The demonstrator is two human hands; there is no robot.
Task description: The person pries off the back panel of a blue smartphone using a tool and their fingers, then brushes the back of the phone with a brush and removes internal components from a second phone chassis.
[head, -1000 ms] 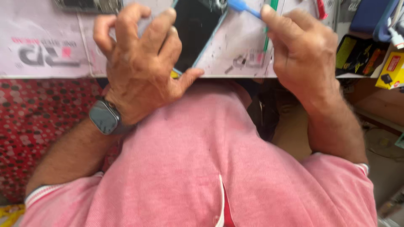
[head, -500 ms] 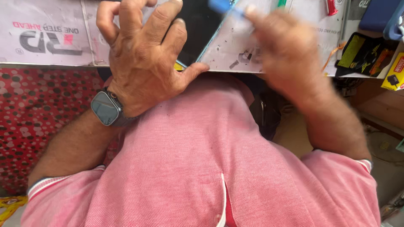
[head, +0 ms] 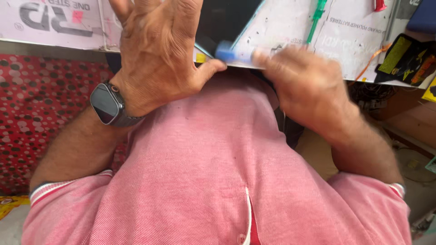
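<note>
Since the earlier frame the right hand (head: 309, 86) has drawn its blue tool (head: 232, 53) back from the far side of the dark phone (head: 227, 20) to the phone's near corner, still gripping it, though blurred. The left hand (head: 159, 54) stays spread, pressing the phone flat at the tabletop (head: 290, 31) edge; the panel looks still seated, so the prying appears unfinished. Right of the phone, a green screwdriver (head: 316, 20) and battery packs (head: 404, 59) narrow the working room.
</note>
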